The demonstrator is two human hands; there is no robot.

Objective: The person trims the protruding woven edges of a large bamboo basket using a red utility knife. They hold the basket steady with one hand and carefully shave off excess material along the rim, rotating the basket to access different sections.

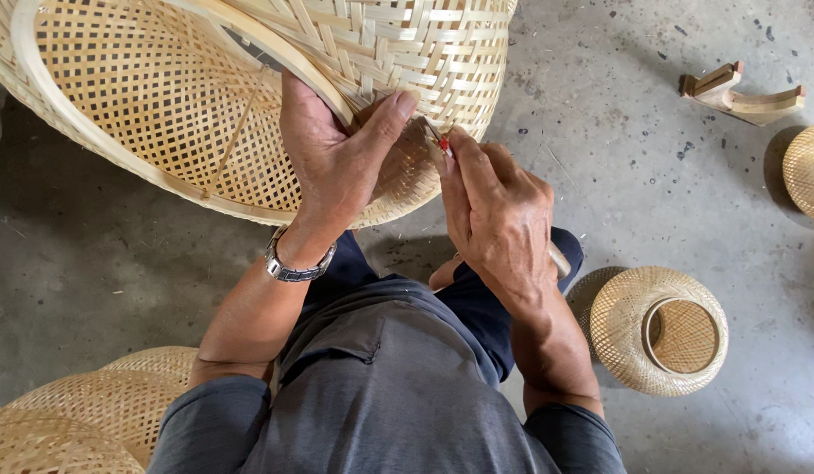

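Stacked baskets (82,421) low, left of left hand (332,162). Left hand grips big woven basket (161,105) rim, thumb pressed on weave. Right hand (494,215) just beside, clenched round small tool (441,142) (red-marked tip touching weave). Round basket (657,329) on floor, right of right hand.

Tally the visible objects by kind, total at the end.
Woven bamboo pieces: 5 (large one gripped by the left hand, round one on the floor, one at the right edge, two at bottom left)
Small tool in the right hand: 1
Wooden curved piece: 1
Wristwatch: 1
Total: 8
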